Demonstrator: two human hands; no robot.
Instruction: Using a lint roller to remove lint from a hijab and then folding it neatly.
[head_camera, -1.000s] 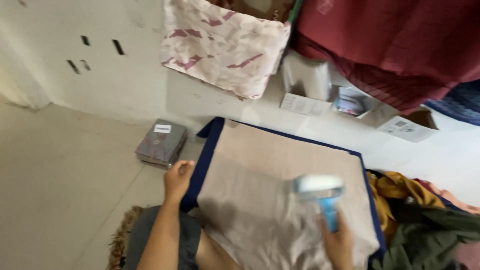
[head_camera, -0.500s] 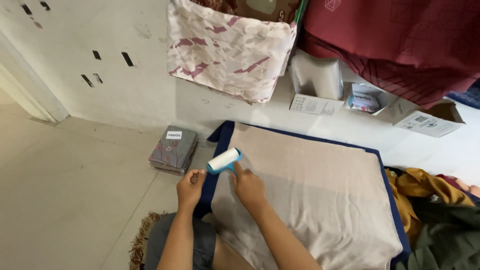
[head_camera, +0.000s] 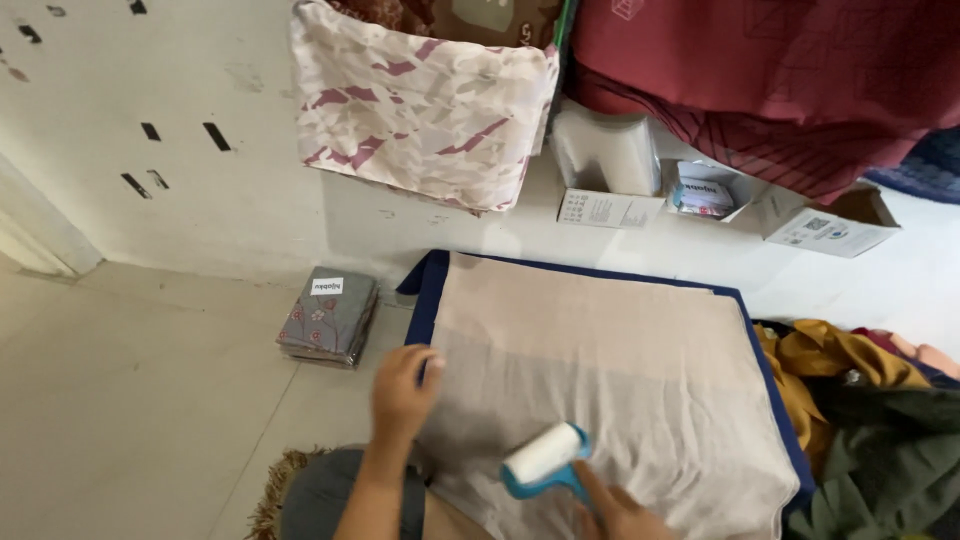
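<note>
Beige cloth (head_camera: 610, 370) under a lint roller (head_camera: 545, 462)
Right hand (head_camera: 612, 510) grips the roller's handle; left hand (head_camera: 403, 390) presses flat on the cloth's left edge.

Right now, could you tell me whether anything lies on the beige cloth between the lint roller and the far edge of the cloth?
Nothing visible does. The blue-handled white lint roller, held in the right hand, rests on the beige cloth, whose surface is bare up to its far edge. The left hand presses the cloth's left edge, off to the side.

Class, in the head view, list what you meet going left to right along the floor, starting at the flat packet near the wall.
Flat grey packet → left hand → lint roller → beige cloth → mustard garment → dark green garment.
</note>
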